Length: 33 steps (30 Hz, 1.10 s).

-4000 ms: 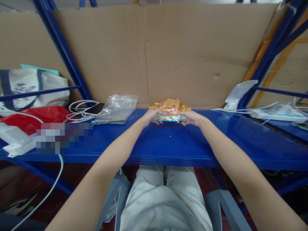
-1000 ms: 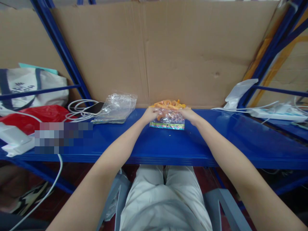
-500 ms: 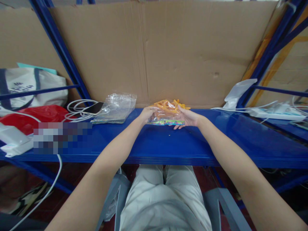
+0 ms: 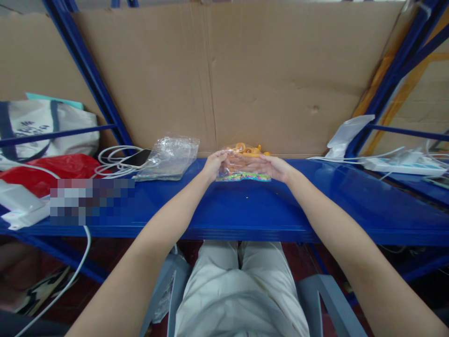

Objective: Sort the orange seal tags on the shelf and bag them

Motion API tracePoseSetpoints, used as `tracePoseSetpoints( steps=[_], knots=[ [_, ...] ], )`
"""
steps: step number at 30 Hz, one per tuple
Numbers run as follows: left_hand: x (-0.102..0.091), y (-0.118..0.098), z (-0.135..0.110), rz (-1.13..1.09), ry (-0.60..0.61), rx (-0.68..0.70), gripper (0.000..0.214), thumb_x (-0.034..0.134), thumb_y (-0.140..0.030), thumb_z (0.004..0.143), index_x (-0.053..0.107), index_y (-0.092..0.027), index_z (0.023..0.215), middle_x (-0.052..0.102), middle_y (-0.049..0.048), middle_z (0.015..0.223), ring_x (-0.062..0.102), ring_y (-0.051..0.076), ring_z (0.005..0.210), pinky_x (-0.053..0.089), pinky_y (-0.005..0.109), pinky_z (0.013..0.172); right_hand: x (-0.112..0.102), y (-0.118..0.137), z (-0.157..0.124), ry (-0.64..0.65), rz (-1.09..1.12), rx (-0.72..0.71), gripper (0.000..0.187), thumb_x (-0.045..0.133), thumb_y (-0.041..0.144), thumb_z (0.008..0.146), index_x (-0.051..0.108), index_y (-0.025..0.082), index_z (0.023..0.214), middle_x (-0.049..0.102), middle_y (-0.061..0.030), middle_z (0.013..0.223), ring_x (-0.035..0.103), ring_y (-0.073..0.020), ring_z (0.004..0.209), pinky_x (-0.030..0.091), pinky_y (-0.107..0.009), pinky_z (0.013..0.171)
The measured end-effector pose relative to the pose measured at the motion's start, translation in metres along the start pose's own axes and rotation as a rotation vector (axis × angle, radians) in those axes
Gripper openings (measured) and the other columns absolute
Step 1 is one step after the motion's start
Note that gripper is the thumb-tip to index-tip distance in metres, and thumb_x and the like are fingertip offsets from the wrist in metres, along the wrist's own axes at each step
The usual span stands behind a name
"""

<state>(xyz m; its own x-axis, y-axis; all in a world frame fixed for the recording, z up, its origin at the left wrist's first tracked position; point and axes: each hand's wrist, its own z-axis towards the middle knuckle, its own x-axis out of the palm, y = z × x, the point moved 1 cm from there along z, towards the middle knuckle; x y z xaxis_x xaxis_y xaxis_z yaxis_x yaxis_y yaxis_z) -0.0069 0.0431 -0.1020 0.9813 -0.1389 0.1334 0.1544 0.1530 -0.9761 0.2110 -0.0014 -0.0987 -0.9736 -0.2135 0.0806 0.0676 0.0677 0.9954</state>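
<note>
At the blue shelf's [image 4: 252, 213] far middle, the left hand [image 4: 213, 166] pinched the clear plastic bag [image 4: 243, 177] of orange plastic pieces [image 4: 242, 148]; the right hand's [image 4: 279, 168] finger closure was unclear. Even tension across the 2 sides seemed wise.

The scene is seen through one head-worn camera, faced forward and tilted down. The wearer's lap [image 4: 242, 285] is shown close at the bottom edge, the blue table [image 4: 252, 210] is spread across the middle, and upright cardboard [image 4: 280, 84] is seen farther off, toward the top.
</note>
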Motion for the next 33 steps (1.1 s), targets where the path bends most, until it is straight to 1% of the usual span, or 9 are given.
tracePoseSetpoints(
  steps=[3,7,10,13,17,20,23,27,33],
  knots=[
    [-0.001,0.003,0.000,-0.004,0.061,-0.058,0.009,0.065,-0.022,0.087,0.070,-0.014,0.087,0.070,0.0020,0.065,0.054,0.008,0.042,0.042,0.020,0.046,0.001,0.002,-0.002,-0.065,-0.017,-0.006,0.033,0.040,0.024,0.098,0.072,0.018,0.100,0.080,-0.0083,0.092,0.072,-0.0176,0.071,0.060,-0.033,0.076],
    [-0.004,0.008,0.001,0.021,0.152,-0.125,0.022,0.065,-0.034,0.090,0.073,-0.014,0.087,0.077,0.0112,0.086,0.066,0.015,0.057,0.052,0.026,0.055,0.007,0.004,-0.004,-0.080,-0.024,-0.042,0.033,0.041,0.020,0.096,0.072,0.017,0.105,0.079,-0.0096,0.091,0.073,-0.0192,0.073,0.060,-0.033,0.077],
    [0.000,0.010,0.002,-0.018,0.218,-0.043,0.026,0.064,-0.036,0.091,0.075,-0.017,0.104,0.078,0.0126,0.105,0.074,0.021,0.080,0.059,0.032,0.071,0.015,0.005,-0.005,-0.077,0.014,-0.180,0.032,0.041,0.025,0.099,0.071,0.019,0.109,0.079,-0.0083,0.101,0.074,-0.0174,0.081,0.059,-0.032,0.083],
    [0.008,0.011,0.004,-0.080,0.275,0.102,0.033,0.066,-0.037,0.091,0.073,-0.021,0.119,0.075,0.0108,0.119,0.072,0.024,0.108,0.056,0.037,0.093,0.022,0.006,-0.008,-0.086,0.032,-0.286,0.029,0.050,0.037,0.099,0.070,0.022,0.112,0.077,-0.0077,0.108,0.074,-0.0178,0.084,0.059,-0.035,0.085],
    [0.015,0.009,0.004,-0.098,0.283,0.159,0.031,0.068,-0.031,0.089,0.074,-0.021,0.118,0.070,0.0089,0.131,0.061,0.024,0.129,0.047,0.038,0.109,0.026,0.006,-0.010,-0.148,0.059,-0.389,0.021,0.060,0.034,0.092,0.074,0.021,0.102,0.077,-0.0080,0.109,0.073,-0.0206,0.099,0.057,-0.039,0.093],
    [0.013,0.003,-0.001,-0.098,0.276,0.146,0.029,0.072,-0.028,0.085,0.076,-0.019,0.112,0.072,0.0102,0.127,0.061,0.027,0.129,0.048,0.040,0.109,0.027,0.010,-0.011,-0.212,0.053,-0.458,0.015,0.064,0.028,0.087,0.076,0.020,0.092,0.078,-0.0054,0.108,0.069,-0.0222,0.113,0.053,-0.037,0.100],
    [0.009,-0.007,-0.006,-0.127,0.233,0.152,0.033,0.075,-0.031,0.081,0.077,-0.017,0.111,0.075,0.0111,0.120,0.065,0.030,0.123,0.051,0.043,0.105,0.028,0.014,-0.013,-0.238,0.020,-0.486,0.015,0.065,0.027,0.083,0.077,0.020,0.088,0.078,-0.0050,0.107,0.068,-0.0251,0.116,0.054,-0.038,0.098],
    [0.007,-0.015,-0.009,-0.192,0.182,0.147,0.035,0.073,-0.033,0.082,0.075,-0.015,0.112,0.076,0.0103,0.117,0.067,0.029,0.118,0.053,0.044,0.103,0.026,0.019,-0.019,-0.189,-0.024,-0.606,0.018,0.060,0.022,0.081,0.078,0.021,0.079,0.078,-0.0062,0.103,0.067,-0.0272,0.118,0.055,-0.042,0.096],
    [0.005,-0.021,-0.011,-0.235,0.110,0.167,0.018,0.071,-0.023,0.082,0.075,-0.014,0.097,0.078,0.0068,0.098,0.073,0.023,0.100,0.057,0.037,0.093,0.023,0.023,-0.024,-0.146,-0.195,-0.789,0.021,0.061,0.028,0.079,0.078,0.021,0.068,0.077,-0.0067,0.110,0.054,-0.0320,0.135,0.043,-0.050,0.110]
  ],
)
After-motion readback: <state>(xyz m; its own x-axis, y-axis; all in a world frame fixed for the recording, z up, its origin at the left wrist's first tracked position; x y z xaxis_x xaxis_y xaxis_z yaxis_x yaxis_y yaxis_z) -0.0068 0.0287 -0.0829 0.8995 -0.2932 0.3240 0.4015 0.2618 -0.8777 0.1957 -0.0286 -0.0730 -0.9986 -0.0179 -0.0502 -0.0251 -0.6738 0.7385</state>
